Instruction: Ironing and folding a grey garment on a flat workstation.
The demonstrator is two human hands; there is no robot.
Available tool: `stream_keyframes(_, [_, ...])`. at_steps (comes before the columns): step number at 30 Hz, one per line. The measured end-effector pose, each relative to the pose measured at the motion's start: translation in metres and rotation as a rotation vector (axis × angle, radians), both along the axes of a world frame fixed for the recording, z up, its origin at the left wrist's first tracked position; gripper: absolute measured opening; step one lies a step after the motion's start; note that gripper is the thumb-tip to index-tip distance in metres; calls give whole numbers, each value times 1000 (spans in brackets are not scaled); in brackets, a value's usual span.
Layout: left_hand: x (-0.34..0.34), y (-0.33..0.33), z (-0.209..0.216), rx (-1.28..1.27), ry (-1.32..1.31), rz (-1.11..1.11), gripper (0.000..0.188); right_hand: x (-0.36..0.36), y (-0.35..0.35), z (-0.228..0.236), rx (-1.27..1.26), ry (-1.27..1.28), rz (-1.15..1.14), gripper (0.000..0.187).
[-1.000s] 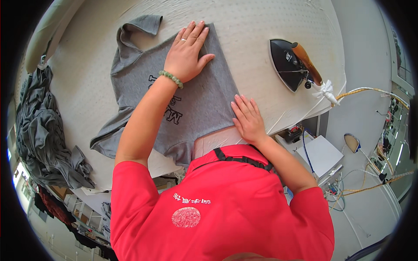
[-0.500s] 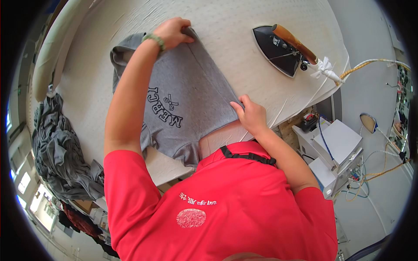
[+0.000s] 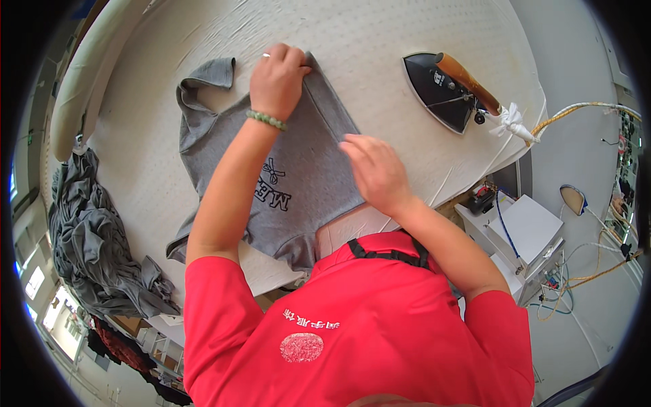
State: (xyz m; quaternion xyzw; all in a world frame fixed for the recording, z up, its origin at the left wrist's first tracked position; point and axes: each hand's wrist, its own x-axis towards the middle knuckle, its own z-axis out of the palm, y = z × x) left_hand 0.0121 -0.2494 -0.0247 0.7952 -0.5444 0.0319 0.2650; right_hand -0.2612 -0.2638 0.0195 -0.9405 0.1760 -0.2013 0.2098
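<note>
A grey sweatshirt (image 3: pixel 315 163) with dark lettering and a small motif lies spread on the pale padded ironing table (image 3: pixel 352 41). At its far top corner, my left hand (image 3: pixel 277 83) has its fingers curled down on the cloth, closed on the edge; a beaded bracelet circles that wrist. My right hand (image 3: pixel 377 175) is at the garment's right edge, fingers stretched out and together, with no cloth gripped. A sleeve or neck part of the sweatshirt loops out on the left. My left forearm covers some of the lettering.
A black iron (image 3: pixel 441 88) with a wooden handle rests at the right, its cord (image 3: pixel 576 105) running off rightward. On the left hangs a heap of dark grey garments (image 3: pixel 102 237), below a long padded roll (image 3: pixel 88 81). A white cabinet (image 3: pixel 529 224) stands beyond the table's right edge.
My right hand has let go of the sweatshirt's near right corner and moved a little up its edge, fingers straightening. My left hand has shifted slightly right, and the sweatshirt's left part shows more.
</note>
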Motion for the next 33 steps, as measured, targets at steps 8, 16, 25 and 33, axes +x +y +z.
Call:
stream_keyframes(8, [-49, 39, -11, -70, 82, -3, 53, 108, -58, -29, 529, -53, -321, 25])
stream_keyframes(16, [-60, 43, -15, -17, 144, 2, 80, 154, -93, -41, 557, 145, -276, 20])
stream_keyframes(25, [-69, 37, -24, 152, 39, 49, 76, 97, -95, -51, 1782, 193, -348, 31])
stream_keyframes(33, [-86, 17, -28, 241, -58, 230, 76, -53, -30, -31, 1468, 493, -172, 24])
